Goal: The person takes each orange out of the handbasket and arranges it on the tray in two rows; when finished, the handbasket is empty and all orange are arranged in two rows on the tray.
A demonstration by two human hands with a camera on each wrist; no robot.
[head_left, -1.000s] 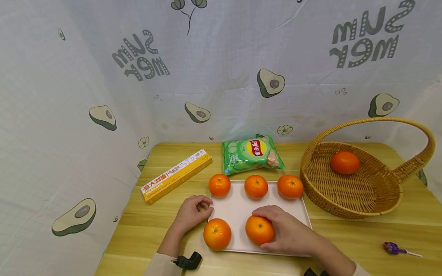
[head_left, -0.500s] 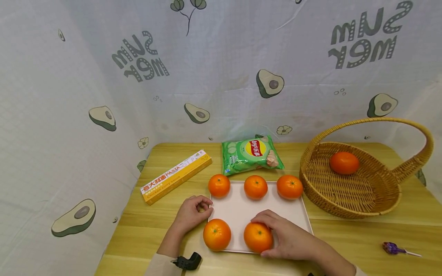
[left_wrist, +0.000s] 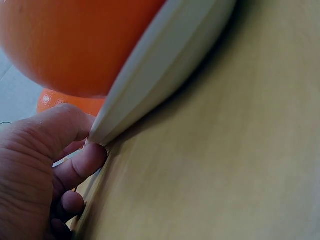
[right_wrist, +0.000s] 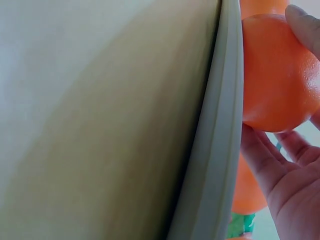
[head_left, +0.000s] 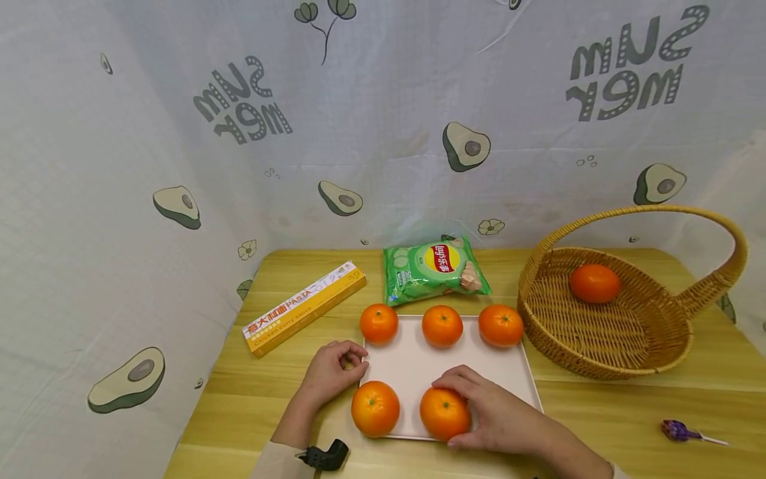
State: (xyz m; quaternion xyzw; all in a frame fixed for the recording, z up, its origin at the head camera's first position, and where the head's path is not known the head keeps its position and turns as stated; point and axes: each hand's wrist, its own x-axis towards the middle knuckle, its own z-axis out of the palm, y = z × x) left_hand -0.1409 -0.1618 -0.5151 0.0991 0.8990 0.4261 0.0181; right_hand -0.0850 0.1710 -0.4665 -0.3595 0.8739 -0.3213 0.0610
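In the head view my right hand [head_left: 499, 414] holds an orange [head_left: 444, 414] at the near edge of a pale, shallow tray [head_left: 413, 362]. The right wrist view shows the thumb and fingers curled round that orange [right_wrist: 280, 72], beside the tray wall [right_wrist: 212, 150]. At the tray's left side, my left hand [head_left: 332, 372] pinches the rim between thumb and forefinger, as the left wrist view shows at the tray edge [left_wrist: 150, 75]. Another orange [head_left: 375, 409] sits at the near left corner. Three more, including the middle orange [head_left: 442, 326], line the tray's far side.
Behind the tray lies a green chip bag [head_left: 437, 271]. A yellow pasta box [head_left: 305, 309] lies at the back left. To the right stands a handled wicker basket [head_left: 604, 342] with one orange-red fruit [head_left: 595, 283] inside. A purple-wrapped lollipop [head_left: 688, 432] lies at the front right.
My right hand has shifted slightly left and toward me with the orange, bringing it to the tray's near edge. The left hand has stayed at the rim.
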